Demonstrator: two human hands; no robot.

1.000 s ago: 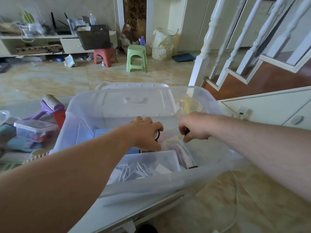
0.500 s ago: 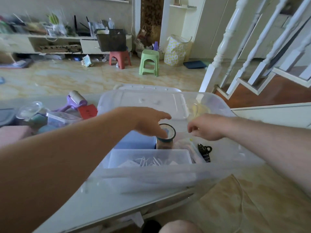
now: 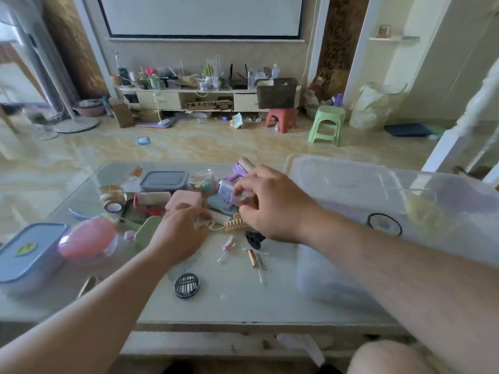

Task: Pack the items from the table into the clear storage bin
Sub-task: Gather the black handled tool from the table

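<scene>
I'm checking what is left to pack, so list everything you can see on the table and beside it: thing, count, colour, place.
clear storage bin: 1, clear, right end of table
blue-lidded box: 1, clear with blue lid, near left edge
pink oval case: 1, pink, right of that box
grey-lidded container: 1, grey lid, far side of the pile
tape rolls: 2, tan, far left of the pile
lint roller: 1, purple handle, far side, by the bin
hair claw: 1, beige, under the right hand
round needle case: 1, black, near centre
thread bobbin: 1, reddish, centre
left hand: 1, over the pile; grasp unclear
right hand: 1, fingers pinching a small, blurred item
</scene>
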